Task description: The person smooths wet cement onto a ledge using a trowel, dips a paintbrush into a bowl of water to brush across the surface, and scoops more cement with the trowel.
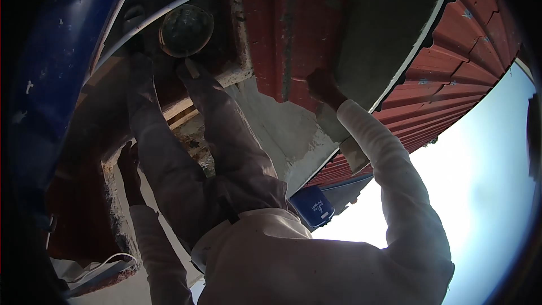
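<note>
My right hand [323, 86] is closed like a fist against the red corrugated sheet [268, 39], near its lower edge. Whether its fingers grip the sheet or something small is hidden. On the left, my left hand [129, 161] hangs dark in shadow beside my thigh, close to a rough-edged ledge [114, 203]. Its fingers cannot be made out. Between and above my legs, a round, shiny bowl-like object [186, 30] lies near my feet.
A pale curved pipe [169, 8] crosses above my feet. A blue surface [51, 73] rises at the left. More red roofing [446, 73] curves along the right, with bright sky beyond. A blue container [312, 206] with white lettering is beside my waist.
</note>
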Tool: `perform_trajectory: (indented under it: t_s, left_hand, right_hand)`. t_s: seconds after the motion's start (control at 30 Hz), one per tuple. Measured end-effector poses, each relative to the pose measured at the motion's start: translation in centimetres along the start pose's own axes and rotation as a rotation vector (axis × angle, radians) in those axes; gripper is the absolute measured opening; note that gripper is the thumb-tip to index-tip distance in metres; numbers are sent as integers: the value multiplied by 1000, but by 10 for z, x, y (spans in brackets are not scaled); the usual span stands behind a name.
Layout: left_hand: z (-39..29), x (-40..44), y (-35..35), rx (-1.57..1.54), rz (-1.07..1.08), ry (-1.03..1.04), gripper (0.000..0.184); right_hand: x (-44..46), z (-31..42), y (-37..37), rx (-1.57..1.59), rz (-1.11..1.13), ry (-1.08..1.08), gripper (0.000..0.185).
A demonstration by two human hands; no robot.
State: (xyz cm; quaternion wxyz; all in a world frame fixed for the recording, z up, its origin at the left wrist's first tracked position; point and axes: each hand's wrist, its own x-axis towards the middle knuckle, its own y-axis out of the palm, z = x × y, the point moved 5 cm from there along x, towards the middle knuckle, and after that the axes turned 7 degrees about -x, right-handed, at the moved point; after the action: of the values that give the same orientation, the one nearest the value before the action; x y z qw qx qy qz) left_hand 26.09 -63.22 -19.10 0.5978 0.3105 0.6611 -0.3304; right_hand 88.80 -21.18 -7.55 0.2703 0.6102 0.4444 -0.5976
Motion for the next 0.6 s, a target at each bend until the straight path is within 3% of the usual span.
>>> perform_trajectory:
  t_s: [0.1,0.13,0.3,0.4,0.5,0.53,0.57,0.6]
  left_hand:
    - [-10,4,13,-2,4,19,49]
    - [-8,7,12,-20,5,22,49]
    - [0,7,4,-4,50,95,49]
    - [-1,8,4,5,55,110,49]
    - [-1,4,7,54,30,68,49]
    - [-9,-3,16,48,13,45,49]
    - [-12,-7,22,44,-3,20,49]
    - [-7,-4,21,8,16,8,49]
  right_hand:
    - [21,-54,-51,84,-60,105,76]
    - [24,-75,-95,170,-171,100,82]
    - [43,-131,-225,-17,-449,237,61]
    - [17,-103,-213,59,-648,202,55]
    - [-9,-47,-97,116,-179,76,54]
    - [-25,-27,-65,123,-162,30,55]
    - [-39,-10,-26,165,37,33,31]
    - [-52,6,8,132,45,-1,35]
